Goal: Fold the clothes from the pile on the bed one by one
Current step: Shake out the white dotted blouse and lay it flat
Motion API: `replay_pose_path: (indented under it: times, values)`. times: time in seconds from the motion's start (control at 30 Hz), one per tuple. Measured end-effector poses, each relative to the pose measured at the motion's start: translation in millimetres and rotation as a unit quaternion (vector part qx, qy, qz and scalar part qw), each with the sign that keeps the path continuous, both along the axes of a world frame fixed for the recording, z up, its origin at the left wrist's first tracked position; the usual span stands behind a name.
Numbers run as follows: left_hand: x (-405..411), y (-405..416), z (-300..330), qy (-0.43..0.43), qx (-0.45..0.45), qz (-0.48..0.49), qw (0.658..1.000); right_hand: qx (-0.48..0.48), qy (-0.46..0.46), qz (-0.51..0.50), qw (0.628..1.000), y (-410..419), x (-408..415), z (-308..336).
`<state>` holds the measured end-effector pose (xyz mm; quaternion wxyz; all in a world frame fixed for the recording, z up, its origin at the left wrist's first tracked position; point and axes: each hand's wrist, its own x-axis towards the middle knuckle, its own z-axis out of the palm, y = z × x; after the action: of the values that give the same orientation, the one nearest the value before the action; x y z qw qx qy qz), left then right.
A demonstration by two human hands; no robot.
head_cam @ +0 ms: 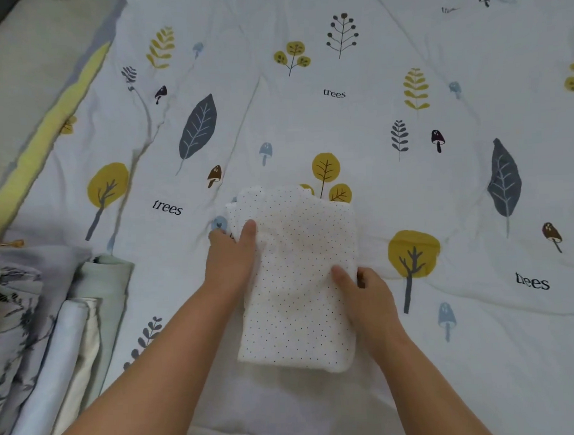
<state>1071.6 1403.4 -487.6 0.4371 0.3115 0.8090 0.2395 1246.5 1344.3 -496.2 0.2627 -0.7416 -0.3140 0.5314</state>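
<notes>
A folded white dotted garment (298, 282) lies near the middle of the bed cover (373, 115), held at both sides. The left hand (229, 256) grips its left edge, thumb on top and fingers tucked beneath the cloth. The right hand (364, 289) pinches its right edge the same way, thumb over, fingers curled under. At the near left lies a stack of folded clothes (53, 326) in grey floral, pale blue, cream and green. The cover carries printed leaves, mushrooms and yellow trees, with the word "trees" readable in several places.
</notes>
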Motion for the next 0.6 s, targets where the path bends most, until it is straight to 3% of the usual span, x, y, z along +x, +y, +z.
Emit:
replay_pose_path:
  times: [0.07, 0.2, 0.3, 0.6]
  values:
    - [-3, -9, -1, -0.01, -0.052, -0.046, 0.998, 0.011, 0.03, -0.036, 0.999, 2, -1, -2]
    - [-8, -24, -7, -0.166, -0.04, -0.096, 0.981, 0.017, 0.054, -0.033, 0.998, 3, -4, -1]
    - [-6, -34, -2, -0.162, 0.016, -0.168, 0.972, 0.04, 0.039, -0.017, 0.998, 0, -7, 6]
    - [-8, -74, 74, -0.164, 0.113, -0.112, 0.974, 0.12, 0.057, -0.004, 0.991, -36, -11, 77]
